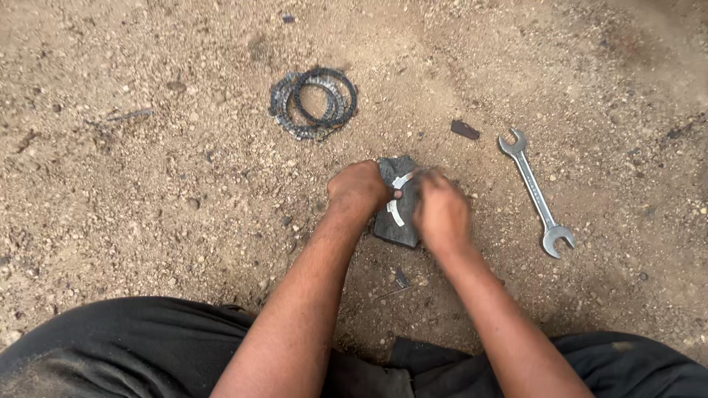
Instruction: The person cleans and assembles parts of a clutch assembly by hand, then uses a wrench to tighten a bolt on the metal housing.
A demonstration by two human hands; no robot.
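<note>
A dark grey stone block (394,225) lies on the sandy ground in front of me. A thin silvery metal ring (395,212) rests on top of it, partly covered by my hands. My left hand (358,187) presses down on the left side of the ring and block. On the right side sits my right hand (441,214), slightly blurred, with its fingers closed over the ring.
A stack of dark toothed rings (314,103) lies on the dirt farther away. A double-ended open spanner (536,193) lies to the right. A small dark fragment (464,130) sits near it. My dark trousers (133,346) fill the bottom edge.
</note>
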